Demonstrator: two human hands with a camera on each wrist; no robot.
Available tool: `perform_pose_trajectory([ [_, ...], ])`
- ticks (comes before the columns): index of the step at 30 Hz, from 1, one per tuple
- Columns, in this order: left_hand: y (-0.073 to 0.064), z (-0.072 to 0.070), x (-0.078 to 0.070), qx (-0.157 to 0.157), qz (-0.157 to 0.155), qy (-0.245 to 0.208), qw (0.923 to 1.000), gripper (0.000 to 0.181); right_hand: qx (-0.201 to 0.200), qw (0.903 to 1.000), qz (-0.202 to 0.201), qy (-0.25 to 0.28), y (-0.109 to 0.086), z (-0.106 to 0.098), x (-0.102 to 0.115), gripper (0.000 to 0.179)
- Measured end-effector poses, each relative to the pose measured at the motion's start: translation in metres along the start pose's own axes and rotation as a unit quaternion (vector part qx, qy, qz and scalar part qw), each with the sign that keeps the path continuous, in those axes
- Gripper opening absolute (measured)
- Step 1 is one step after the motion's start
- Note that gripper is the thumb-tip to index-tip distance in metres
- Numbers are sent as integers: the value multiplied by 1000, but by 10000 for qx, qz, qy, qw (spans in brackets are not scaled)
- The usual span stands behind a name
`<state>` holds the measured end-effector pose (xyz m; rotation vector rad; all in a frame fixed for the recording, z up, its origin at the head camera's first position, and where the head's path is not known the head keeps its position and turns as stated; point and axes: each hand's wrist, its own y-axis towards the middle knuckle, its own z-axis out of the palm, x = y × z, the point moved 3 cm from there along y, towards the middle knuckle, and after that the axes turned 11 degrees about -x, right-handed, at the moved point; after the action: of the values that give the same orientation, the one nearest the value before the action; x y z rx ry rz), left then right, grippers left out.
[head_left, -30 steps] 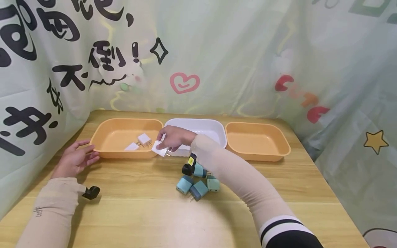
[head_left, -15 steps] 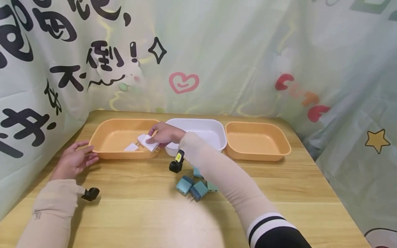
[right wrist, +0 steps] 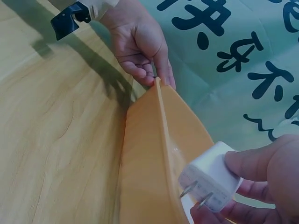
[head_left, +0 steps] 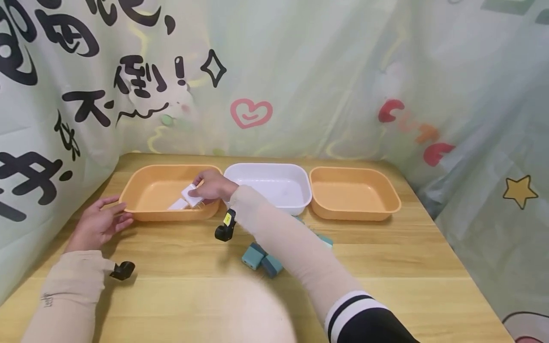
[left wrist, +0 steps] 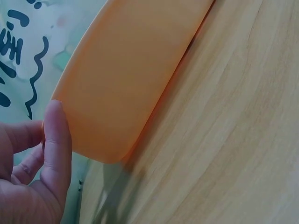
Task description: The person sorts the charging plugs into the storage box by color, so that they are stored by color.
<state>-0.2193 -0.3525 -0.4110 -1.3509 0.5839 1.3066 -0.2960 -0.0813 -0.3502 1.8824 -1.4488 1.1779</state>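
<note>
My right hand [head_left: 213, 185] pinches a white charger plug [right wrist: 212, 175] between thumb and fingers, over the right end of the left orange tray [head_left: 147, 190]. The plug's two metal prongs show in the right wrist view. Beneath it in the head view, a white charger [head_left: 178, 204] lies inside the tray, partly covered by the held one. At the tray's left corner, my left hand [head_left: 99, 221] pinches the rim, with fingers on both sides of the wall in the left wrist view.
A white tray [head_left: 274, 183] stands in the middle, and another orange tray [head_left: 356, 193] to its right. Several blue-green chargers [head_left: 253, 257] lie on the wooden table [head_left: 180, 295] in front, partly hidden under my right forearm. A printed cloth [head_left: 309, 95] hangs behind.
My right hand has moved left with the white charger, from beside the white tray to over the left orange tray. The left hand has stayed at the rim.
</note>
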Motion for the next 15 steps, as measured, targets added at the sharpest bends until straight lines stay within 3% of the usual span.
perform_pose_trajectory([
  [5, -2, 0, -1, 2, 9, -34, 10000, 30, -183, 9990, 299, 261, 5, 9, 0, 19],
  [10, -2, 1, -1, 48, 42, -86, 9999, 30, -120, 9952, 731, 635, 11, 17, -4, 16],
  [15, -1, 0, -1, 86, 61, -145, 9998, 32, -145, 9919, 1084, 650, 15, 23, -3, 14],
])
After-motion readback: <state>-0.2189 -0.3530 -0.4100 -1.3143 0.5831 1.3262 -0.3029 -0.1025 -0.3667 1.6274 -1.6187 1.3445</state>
